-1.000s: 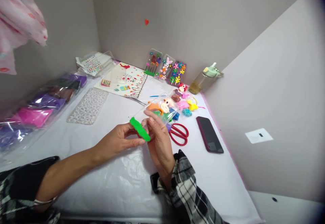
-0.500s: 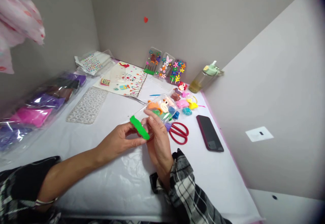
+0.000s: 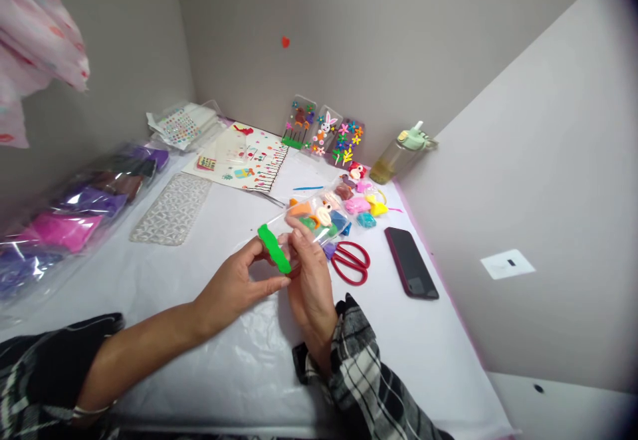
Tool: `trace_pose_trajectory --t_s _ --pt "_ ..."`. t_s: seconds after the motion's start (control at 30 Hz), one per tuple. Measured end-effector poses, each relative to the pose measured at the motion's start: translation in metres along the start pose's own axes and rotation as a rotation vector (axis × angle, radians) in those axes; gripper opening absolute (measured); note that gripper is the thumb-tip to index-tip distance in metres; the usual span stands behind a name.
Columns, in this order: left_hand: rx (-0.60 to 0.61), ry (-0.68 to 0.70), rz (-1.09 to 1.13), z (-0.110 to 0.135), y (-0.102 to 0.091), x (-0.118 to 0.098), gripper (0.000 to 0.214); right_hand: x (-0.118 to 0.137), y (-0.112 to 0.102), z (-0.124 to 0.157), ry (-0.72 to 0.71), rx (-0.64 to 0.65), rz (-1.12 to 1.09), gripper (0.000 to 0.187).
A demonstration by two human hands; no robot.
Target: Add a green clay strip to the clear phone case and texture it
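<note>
Nearest items: two hands, both bent around one piece above the counter point(image 3: 423, 360). By the left hand point(image 3: 229, 294), the case's near end is being pinched between thumb and fingers. By the right hand point(image 3: 315, 277), the case's side is being cupped, fingers curled; a two-sided grip is apparently being used to steady the piece.

Held item: one clear case point(image 3: 278, 222), being tilted above the counter, seemingly so its face is left in view. Along its near end a wavy green strip point(image 3: 274, 249) is being carried; farther up, a cream duck figure point(image 3: 323, 215) is being displayed, apparently on the case.

Just beyond the right hand: red-handled scissors point(image 3: 351, 264), being left within easy reach, it seems. To the right: one dark phone point(image 3: 411, 264), being set aside lying flat. To the left: one textured case point(image 3: 172, 209) and bagged colored packs point(image 3: 70, 227).

Farther: small clay packs point(image 3: 366, 206), being grouped likely for ready choice; one blue tool point(image 3: 308, 188); one illustrated sheet point(image 3: 254, 154).

Farthest: three decorated cases point(image 3: 325, 131), being leaned against the wall point(image 3: 399, 48), presumably for display; beside them, one bottle point(image 3: 391, 164).
</note>
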State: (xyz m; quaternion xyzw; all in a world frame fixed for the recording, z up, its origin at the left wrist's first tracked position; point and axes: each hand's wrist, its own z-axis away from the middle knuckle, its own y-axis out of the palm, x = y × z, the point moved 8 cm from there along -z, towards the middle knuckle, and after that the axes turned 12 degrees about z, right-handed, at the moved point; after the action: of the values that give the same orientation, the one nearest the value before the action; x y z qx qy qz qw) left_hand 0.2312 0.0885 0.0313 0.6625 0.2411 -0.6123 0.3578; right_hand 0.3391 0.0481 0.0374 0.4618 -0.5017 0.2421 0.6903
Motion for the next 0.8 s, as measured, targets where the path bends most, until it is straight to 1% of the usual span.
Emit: trace_pose_trajectory --t_s 0.1,0.27,0.5,0.57,0.67,0.73,0.8 --pt "-0.048 0.031 -0.04 0.001 0.0 -0.004 0.047 0.0 0.002 0.001 -0.003 -0.014 0.003 0.028" --pt "-0.082 0.066 -0.096 0.002 0.002 -0.009 0.029 -0.004 0.002 0.002 0.015 -0.029 -0.014 0.03" --pt "-0.083 0.062 -0.105 0.002 0.0 -0.005 0.027 -0.003 0.002 0.001 0.015 -0.037 -0.006 0.031" --pt "-0.052 0.043 -0.08 0.0 -0.001 -0.004 0.03 -0.002 0.001 0.001 0.023 -0.033 0.003 0.033" --pt "0.047 -0.009 -0.005 -0.002 0.001 -0.002 0.032 0.003 -0.002 -0.001 0.018 -0.039 0.013 0.036" --pt "0.113 -0.038 0.058 -0.002 0.005 -0.004 0.033 0.006 -0.003 -0.001 0.008 -0.044 0.019 0.036" --pt "0.144 -0.055 0.109 -0.001 0.008 -0.007 0.034 0.008 -0.003 -0.001 0.002 -0.048 0.027 0.035"
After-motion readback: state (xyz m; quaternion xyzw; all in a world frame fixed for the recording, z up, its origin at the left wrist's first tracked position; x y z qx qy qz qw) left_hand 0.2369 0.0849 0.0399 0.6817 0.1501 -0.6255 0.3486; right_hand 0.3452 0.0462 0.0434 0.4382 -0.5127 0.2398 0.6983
